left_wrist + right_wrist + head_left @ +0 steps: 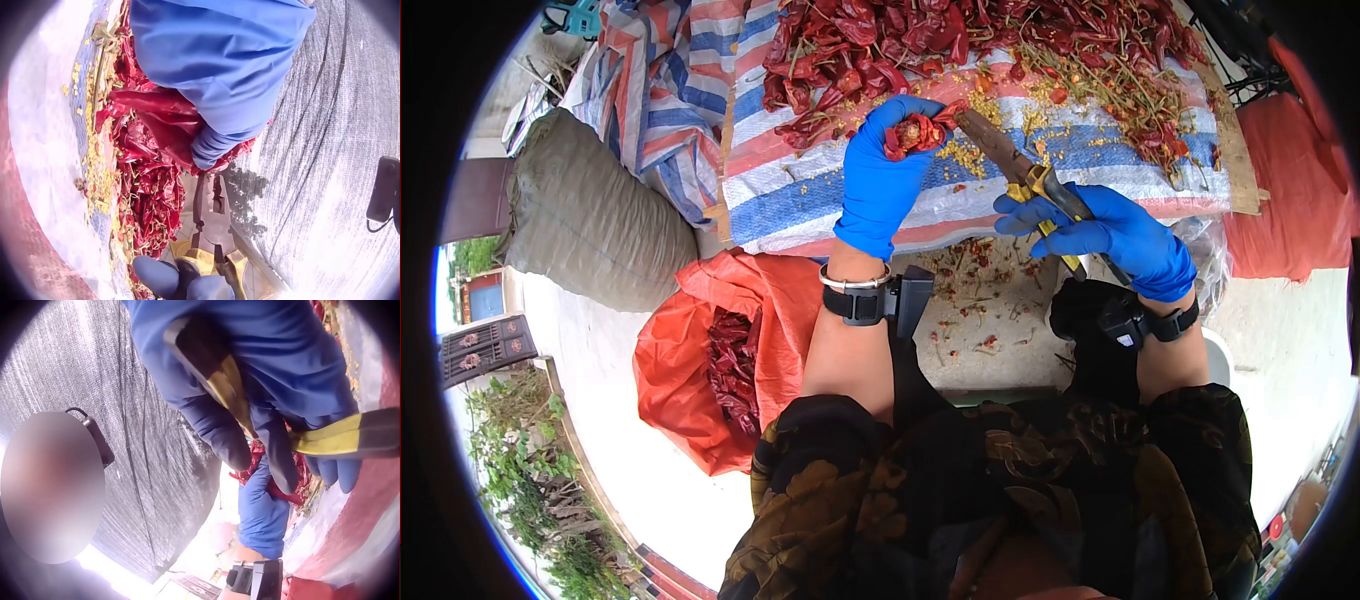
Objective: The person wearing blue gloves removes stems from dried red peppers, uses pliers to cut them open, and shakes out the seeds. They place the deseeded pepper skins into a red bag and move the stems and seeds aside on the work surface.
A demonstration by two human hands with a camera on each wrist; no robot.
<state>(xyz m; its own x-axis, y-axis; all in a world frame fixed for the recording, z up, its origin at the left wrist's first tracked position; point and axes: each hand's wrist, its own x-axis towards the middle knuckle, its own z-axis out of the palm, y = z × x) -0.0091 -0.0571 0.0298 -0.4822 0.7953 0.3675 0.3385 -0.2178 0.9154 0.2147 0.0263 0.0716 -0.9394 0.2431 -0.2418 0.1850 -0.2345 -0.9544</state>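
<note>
My left hand (878, 185), in a blue glove, grips dried red chili peppers (914, 135) above the near part of the striped sheet. In the left wrist view, a long flattened red pepper (164, 112) sticks out from under the gloved fingers. The right hand (1130, 235), gloved in blue too, holds pliers (1003, 152) by their yellow-and-black handles, fingers wrapped around and between them. Their rusty metal nose points at the left hand, its tip right at the held peppers. The left wrist view shows the plier jaws (211, 209) slightly parted.
A heap of dried chilies (870, 45) covers the far side of the striped sheet (790, 215), with seeds and stems (1040, 110) scattered before it. An orange-red bag (670, 400) of chilies stands at left, beside a full grey sack (590, 215). Red cloth (1290, 190) hangs at right.
</note>
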